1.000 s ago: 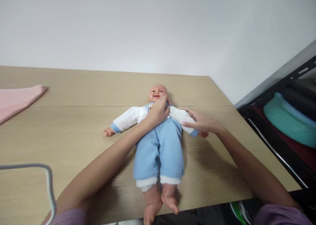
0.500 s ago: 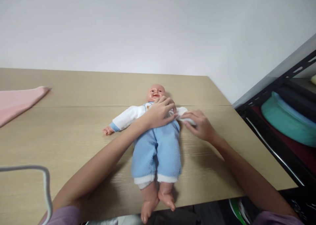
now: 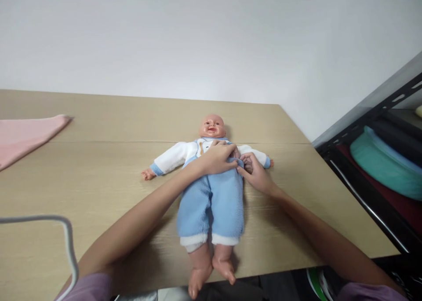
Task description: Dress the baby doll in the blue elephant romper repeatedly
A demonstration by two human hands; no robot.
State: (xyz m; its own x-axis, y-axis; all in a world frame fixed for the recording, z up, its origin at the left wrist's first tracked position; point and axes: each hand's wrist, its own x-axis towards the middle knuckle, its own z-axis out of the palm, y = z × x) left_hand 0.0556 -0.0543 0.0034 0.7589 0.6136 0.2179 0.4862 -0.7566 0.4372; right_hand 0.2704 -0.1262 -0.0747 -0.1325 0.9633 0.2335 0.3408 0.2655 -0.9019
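A baby doll (image 3: 212, 126) lies on its back with its feet toward me, in a white top (image 3: 174, 155) with blue cuffs and fluffy blue trousers (image 3: 198, 208) with white hems. Across the doll's belly rests my left hand (image 3: 219, 158), its fingers bent and its thumb at the trousers' waistband. My right hand (image 3: 257, 173) is beside the waist on the right, thumb and fingers closed on the edge of the waistband. The curled fingers partly hide the cloth there. Both doll arms lie spread out to the sides.
The doll lies on a wooden table (image 3: 108, 173) set against a white wall. A pink cloth (image 3: 29, 136) lies at the far left. A grey cable (image 3: 67, 235) bends into view at lower left. On the right, a black rack (image 3: 369, 200) holds a teal item (image 3: 385, 162).
My right hand has moved left from the doll's sleeve to the waistband. The doll's arm on that side is now uncovered, and my left hand has shifted slightly down off the neck.
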